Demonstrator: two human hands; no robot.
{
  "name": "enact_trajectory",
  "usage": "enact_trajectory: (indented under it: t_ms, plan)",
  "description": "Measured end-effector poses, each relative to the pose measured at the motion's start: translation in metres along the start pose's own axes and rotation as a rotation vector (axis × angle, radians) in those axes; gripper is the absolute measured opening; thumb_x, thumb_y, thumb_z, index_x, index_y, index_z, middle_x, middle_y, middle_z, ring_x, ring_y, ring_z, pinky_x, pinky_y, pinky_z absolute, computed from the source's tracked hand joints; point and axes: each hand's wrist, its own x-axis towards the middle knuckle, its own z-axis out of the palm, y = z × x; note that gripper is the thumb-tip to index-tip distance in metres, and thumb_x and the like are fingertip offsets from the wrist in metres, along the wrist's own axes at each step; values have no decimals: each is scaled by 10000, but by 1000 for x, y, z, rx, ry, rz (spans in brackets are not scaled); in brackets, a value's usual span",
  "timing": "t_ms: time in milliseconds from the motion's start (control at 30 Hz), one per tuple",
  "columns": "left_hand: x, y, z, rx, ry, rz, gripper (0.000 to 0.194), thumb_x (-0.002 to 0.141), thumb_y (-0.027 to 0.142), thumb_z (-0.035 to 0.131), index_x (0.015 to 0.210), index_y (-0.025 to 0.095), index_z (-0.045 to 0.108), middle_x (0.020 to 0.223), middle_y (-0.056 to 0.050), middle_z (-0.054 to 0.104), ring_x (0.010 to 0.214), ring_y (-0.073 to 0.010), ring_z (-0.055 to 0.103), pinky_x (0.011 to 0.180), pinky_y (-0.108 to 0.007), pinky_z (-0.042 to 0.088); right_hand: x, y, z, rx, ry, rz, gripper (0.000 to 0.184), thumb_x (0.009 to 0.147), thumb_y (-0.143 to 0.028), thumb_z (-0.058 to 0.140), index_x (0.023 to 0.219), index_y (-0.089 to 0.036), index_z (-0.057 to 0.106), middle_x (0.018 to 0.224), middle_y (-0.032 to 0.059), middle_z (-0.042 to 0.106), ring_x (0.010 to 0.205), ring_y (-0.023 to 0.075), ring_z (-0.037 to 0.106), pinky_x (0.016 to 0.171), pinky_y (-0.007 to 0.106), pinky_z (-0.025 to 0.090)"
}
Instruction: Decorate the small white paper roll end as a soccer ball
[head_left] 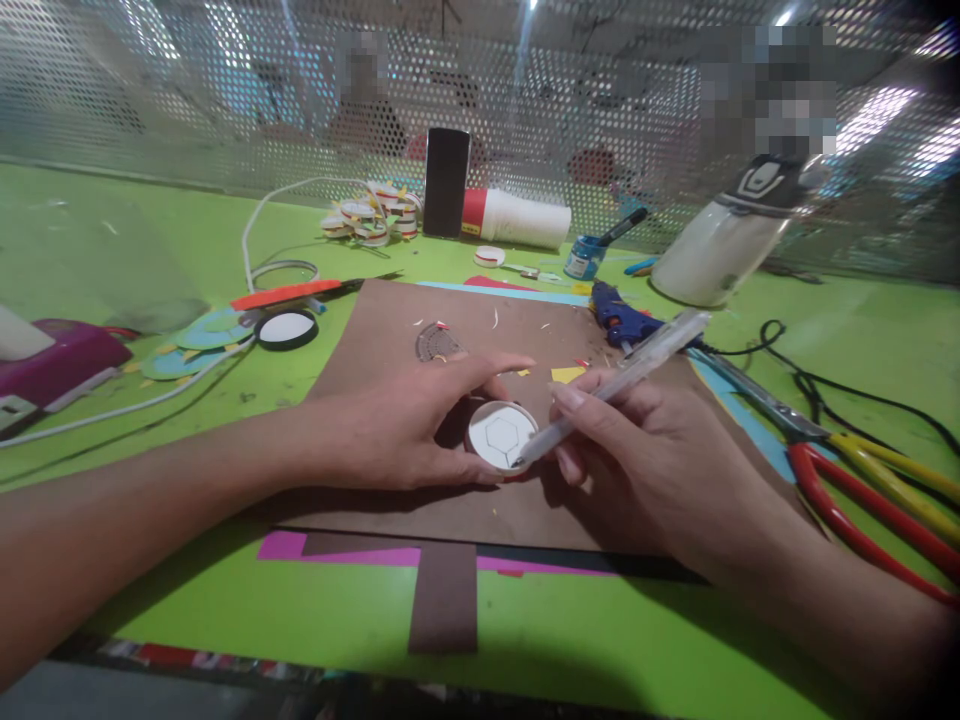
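Two hands flanked one small white disc (pixel 489 450), positioned over the brown sheet (pixel 352 500). The left hand (pixel 409 420) gripped the disc's rim from the left, thumb at the near edge and forefinger extended past the far edge. The right hand (pixel 637 430) pinched a clear pen (pixel 649 358). The pen's long axis sloped from upper right to lower left, its tip at the disc's near-right edge, beside a drawn hexagon (pixel 503 420).

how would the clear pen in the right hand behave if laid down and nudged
The clear pen is probably stiff: its barrel runs straight past the right hand. Likely light too, being slender and seemingly plastic. It may roll, given its narrow barrel, though round or faceted is hard to tell.
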Motion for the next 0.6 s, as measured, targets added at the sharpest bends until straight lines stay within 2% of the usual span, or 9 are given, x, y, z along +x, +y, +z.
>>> enact_trajectory:
  t_ms: [200,600]
  plan:
    - [-1,-1,1,12,12,14,789,879,404,735,1546,258,341,1339,-57,663,1173,-243,643,1007,-367,478,-1,1,3,101,51,-2,389,941,-476,678,678,-197,613,583,-24,623,523,101,583,522,237,437]
    - [-1,0,1,24,13,-1,810,864,404,745,1552,256,344,1337,-55,663,1187,-252,631,1007,-378,480,0,2,2,20,28,-7,471,961,-509,640,619,-185,629,563,-10,615,529,100,564,508,247,398]
